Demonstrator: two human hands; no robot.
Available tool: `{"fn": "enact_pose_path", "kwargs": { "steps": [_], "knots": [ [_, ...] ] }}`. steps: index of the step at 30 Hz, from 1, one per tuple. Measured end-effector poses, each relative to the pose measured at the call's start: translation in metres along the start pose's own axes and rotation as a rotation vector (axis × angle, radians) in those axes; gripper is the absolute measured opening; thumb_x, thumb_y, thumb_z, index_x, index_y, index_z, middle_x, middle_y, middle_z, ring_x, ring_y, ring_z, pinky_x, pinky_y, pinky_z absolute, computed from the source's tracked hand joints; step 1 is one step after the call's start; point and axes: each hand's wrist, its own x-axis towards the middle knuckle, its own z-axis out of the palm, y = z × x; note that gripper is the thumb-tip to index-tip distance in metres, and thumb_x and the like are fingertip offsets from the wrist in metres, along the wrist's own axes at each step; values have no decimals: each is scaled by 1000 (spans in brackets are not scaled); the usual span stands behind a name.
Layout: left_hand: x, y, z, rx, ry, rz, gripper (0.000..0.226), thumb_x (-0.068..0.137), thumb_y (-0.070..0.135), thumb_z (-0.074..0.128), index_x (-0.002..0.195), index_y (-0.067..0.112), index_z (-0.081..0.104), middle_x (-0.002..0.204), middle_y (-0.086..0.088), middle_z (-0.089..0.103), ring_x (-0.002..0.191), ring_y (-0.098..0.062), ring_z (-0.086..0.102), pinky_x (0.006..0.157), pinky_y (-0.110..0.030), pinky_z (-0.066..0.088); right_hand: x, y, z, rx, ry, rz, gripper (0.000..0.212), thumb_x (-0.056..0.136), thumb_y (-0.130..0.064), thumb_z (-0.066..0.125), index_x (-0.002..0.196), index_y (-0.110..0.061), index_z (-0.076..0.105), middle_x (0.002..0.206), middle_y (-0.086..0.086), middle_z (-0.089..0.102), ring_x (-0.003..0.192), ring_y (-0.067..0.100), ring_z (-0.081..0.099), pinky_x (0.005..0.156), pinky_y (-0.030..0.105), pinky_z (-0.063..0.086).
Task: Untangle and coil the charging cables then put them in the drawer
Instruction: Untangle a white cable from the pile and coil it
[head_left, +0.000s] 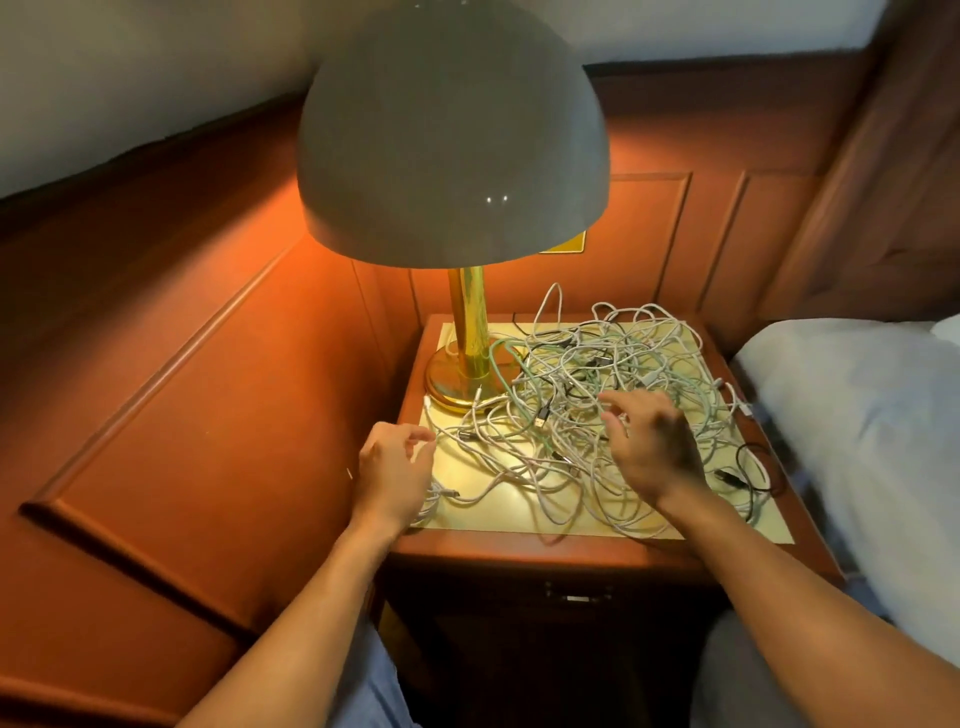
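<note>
A big tangle of charging cables (582, 374), mostly white with a pale green one (496, 358) and a black one (753, 470), covers the nightstand top (488, 514). My left hand (392, 465) hovers at the top's left edge. Its fingers are loosely curled, with the tips beside a white cable and nothing plainly gripped. My right hand (647, 444) is over the middle of the tangle, its fingers bent down among the strands. The drawer (576, 595) in the nightstand's front is closed, its metal handle showing.
A lit table lamp with a large dome shade (452, 130) and a brass base (457, 387) stands at the back left of the top, touching the cables. Wood panelling (208, 415) lies to the left and a bed with white linen (857, 415) to the right.
</note>
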Motion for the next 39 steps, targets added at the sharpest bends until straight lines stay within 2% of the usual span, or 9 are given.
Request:
{"fn": "enact_pose_path", "kwargs": {
  "steps": [4, 7, 9, 13, 18, 23, 28, 33, 39],
  "knots": [
    [14, 48, 19, -15, -89, 172, 8, 95, 18, 69, 100, 22, 74, 104, 2, 63, 87, -5, 60, 82, -28, 51, 18, 8, -7, -58, -249, 298, 50, 95, -47, 64, 136, -19, 60, 121, 5, 62, 122, 29, 47, 99, 43, 43],
    [25, 83, 34, 9, -160, 271, 11, 95, 16, 69, 103, 19, 75, 106, 4, 65, 92, -7, 61, 85, -23, 50, 27, 10, 8, 66, -395, 389, 24, 93, -49, 66, 110, -33, 66, 118, -1, 60, 126, 29, 46, 101, 43, 31],
    [34, 101, 43, 11, -194, 340, 15, 95, 12, 69, 107, 19, 74, 109, 3, 68, 94, -6, 62, 86, -23, 53, 34, 14, 11, 130, -340, 377, 10, 94, -44, 66, 95, -34, 68, 104, -9, 69, 114, 23, 57, 94, 39, 29],
    [58, 129, 57, 77, -264, 550, 40, 89, 12, 77, 126, 22, 66, 126, 2, 68, 113, -14, 63, 98, -30, 52, 48, 9, -31, 432, -194, 250, 14, 99, -24, 62, 90, -33, 68, 75, -7, 70, 74, 12, 67, 77, 46, 59],
    [81, 180, 71, 81, -185, 769, 40, 95, 29, 70, 132, 19, 60, 133, -1, 64, 121, -19, 61, 99, -45, 52, 71, 1, -123, 479, -117, -33, 17, 96, -16, 67, 107, -25, 76, 80, -2, 71, 46, 2, 46, 43, 21, 39],
    [81, 224, 75, -121, 83, 706, 44, 92, 35, 69, 119, 5, 53, 113, -11, 60, 98, -18, 55, 80, -28, 46, 93, 1, -201, 434, -137, -79, 18, 94, -17, 70, 105, -28, 78, 91, -3, 78, 73, 8, 70, 67, 30, 56],
    [78, 246, 71, -223, -155, 603, 14, 102, 30, 60, 108, 18, 64, 100, 6, 72, 88, -13, 68, 78, -26, 52, 105, 6, -238, 409, 48, -170, 17, 95, -12, 69, 105, -23, 78, 91, -17, 73, 79, -9, 65, 69, 8, 44],
    [65, 251, 68, -275, -254, 593, 10, 104, 24, 56, 104, 15, 61, 79, 3, 70, 68, 2, 64, 60, -18, 47, 108, 18, -249, 387, 271, -178, 18, 94, -14, 71, 103, -29, 76, 91, -5, 76, 82, 17, 70, 77, 31, 53],
    [64, 254, 50, -366, -246, 593, 16, 104, 15, 55, 98, 12, 69, 71, 7, 62, 58, 0, 57, 60, -19, 48, 99, 41, -264, 8, 361, -196, 15, 97, -12, 67, 105, -13, 79, 98, 4, 77, 81, 15, 69, 78, 28, 55]
  ]
}}
